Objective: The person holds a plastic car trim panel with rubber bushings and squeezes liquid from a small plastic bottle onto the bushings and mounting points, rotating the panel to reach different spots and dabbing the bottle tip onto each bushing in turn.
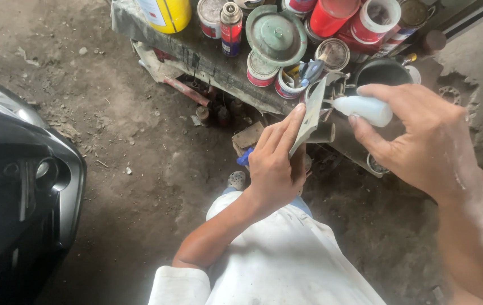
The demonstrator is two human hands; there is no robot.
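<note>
The left hand is clamped on a flat grey strip, thumb along one face and fingers behind, holding it tilted, upper end up near the cluttered counter. The right hand is closed round a small white bottle, whose thin nozzle points left and touches, or all but touches, the strip's edge near its upper half.

Judging from this, the main risk is a squeeze too hard: the liquid could run down the sloped strip onto the left fingers, which sit just below the nozzle. The strip is held only at its lower part, so pressure from the nozzle could tip it and smear the bead. A slip could also knock the tins just behind.

The strip lies between the two hands, above a white-clad knee; a dark vehicle panel stands well apart to the left, over a dirt floor.
</note>
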